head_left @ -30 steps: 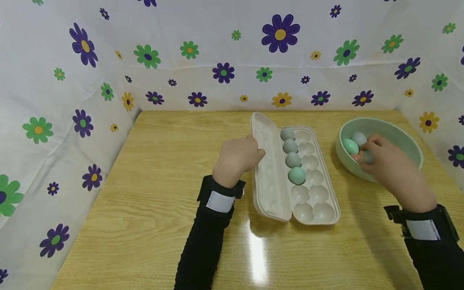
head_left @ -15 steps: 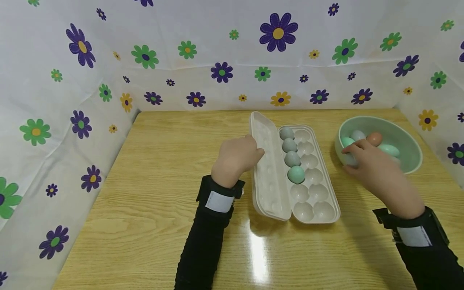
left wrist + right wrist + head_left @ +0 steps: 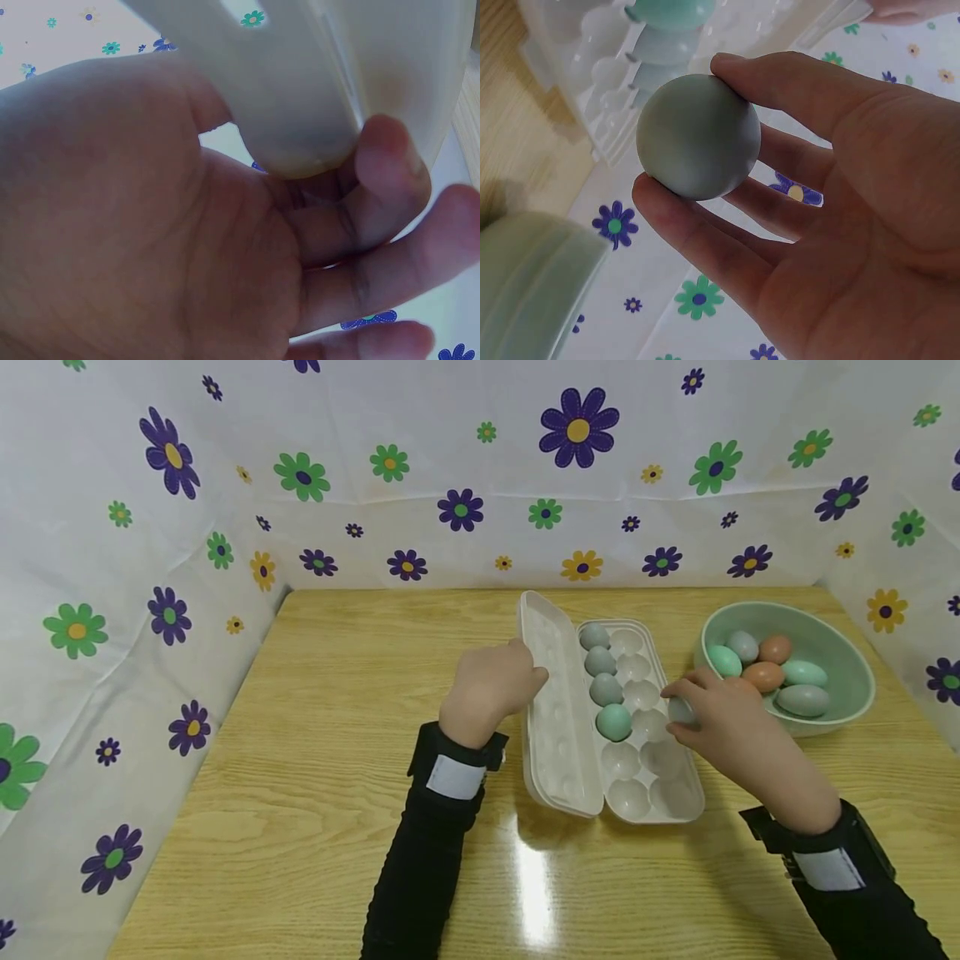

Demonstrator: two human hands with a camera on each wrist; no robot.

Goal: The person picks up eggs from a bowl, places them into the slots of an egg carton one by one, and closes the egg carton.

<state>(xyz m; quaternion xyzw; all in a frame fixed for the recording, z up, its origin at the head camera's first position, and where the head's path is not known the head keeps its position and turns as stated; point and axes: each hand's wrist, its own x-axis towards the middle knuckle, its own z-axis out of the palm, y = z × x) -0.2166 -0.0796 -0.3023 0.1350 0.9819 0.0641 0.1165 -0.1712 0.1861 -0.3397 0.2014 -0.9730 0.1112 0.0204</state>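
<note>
My left hand (image 3: pixel 495 687) grips the raised lid (image 3: pixel 558 718) of a white plastic egg carton, thumb on the inner side and fingers curled round its outer edge in the left wrist view. In the carton's tray (image 3: pixel 667 797), the left row holds three grey-blue eggs (image 3: pixel 606 689) and a mint green egg (image 3: pixel 614 722) nearer me. My right hand (image 3: pixel 738 731) pinches a grey-blue egg (image 3: pixel 697 139) between thumb and fingertips, above the tray's right edge. Right of it stands a pale green bowl (image 3: pixel 851 668) with several mint, brown and grey eggs.
A wooden table (image 3: pixel 300 777) bears everything, with bare wood to the left of the carton. White cloth (image 3: pixel 360 435) printed with flowers hangs behind and at both sides. The bowl's near rim lies close to the right hand.
My right hand has lifted the grey-blue egg out of the bowl and carried it left to the carton's right edge. The left hand and lid have stayed put.
</note>
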